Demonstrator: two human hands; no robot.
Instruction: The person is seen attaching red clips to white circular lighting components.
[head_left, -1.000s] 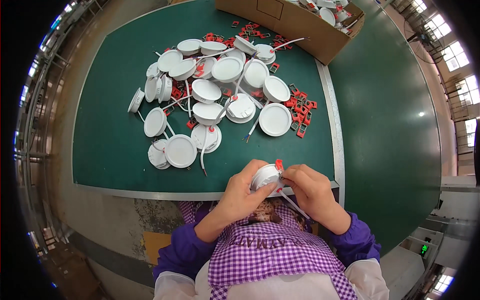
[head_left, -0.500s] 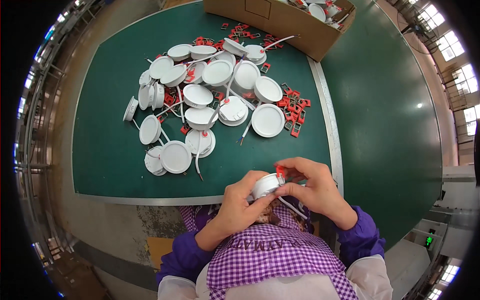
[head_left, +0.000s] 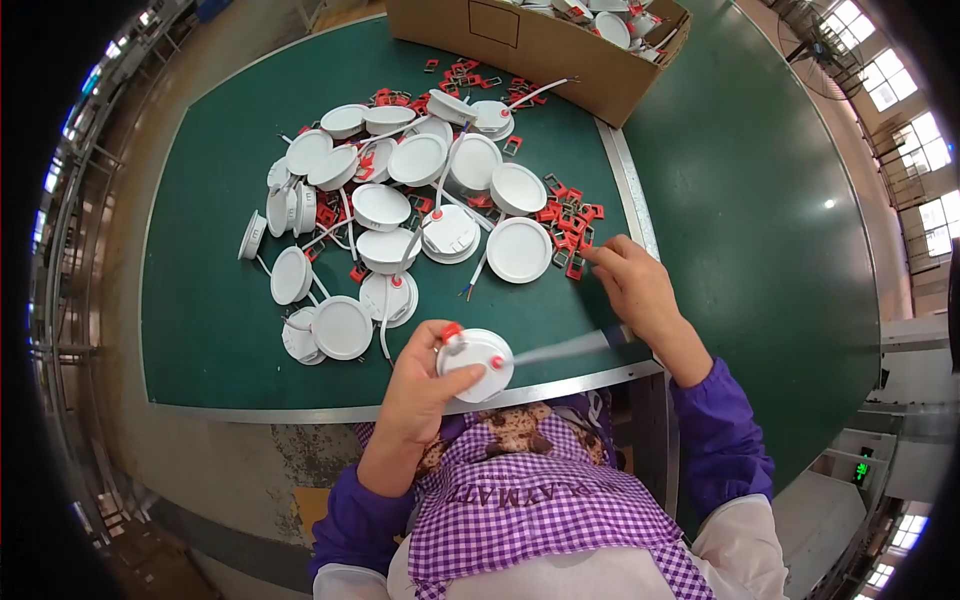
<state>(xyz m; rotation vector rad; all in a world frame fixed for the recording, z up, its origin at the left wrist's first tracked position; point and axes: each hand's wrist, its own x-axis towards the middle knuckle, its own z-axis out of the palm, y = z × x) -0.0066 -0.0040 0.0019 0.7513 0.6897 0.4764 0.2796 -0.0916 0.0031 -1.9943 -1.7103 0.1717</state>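
Observation:
My left hand grips a round white downlight, back side up, thumb across it. A red-tipped clip sits at its upper left rim, beside my fingers. From a red grommet on its back, a white cord stretches right, blurred, toward my right wrist. My right hand reaches to the right edge of a pile of red and metal clips. Its fingertips touch the clips with the fingers a little apart; whether one is between them is hard to see.
Several white downlights with cords lie heaped on the green table, loose red clips among them. A cardboard box of similar parts stands at the back. A metal edge strip separates a second green surface on the right.
My right hand has left the downlight and moved up to the clip pile. My left hand has shifted left with the downlight, now tilted to show its back, over the table's front edge.

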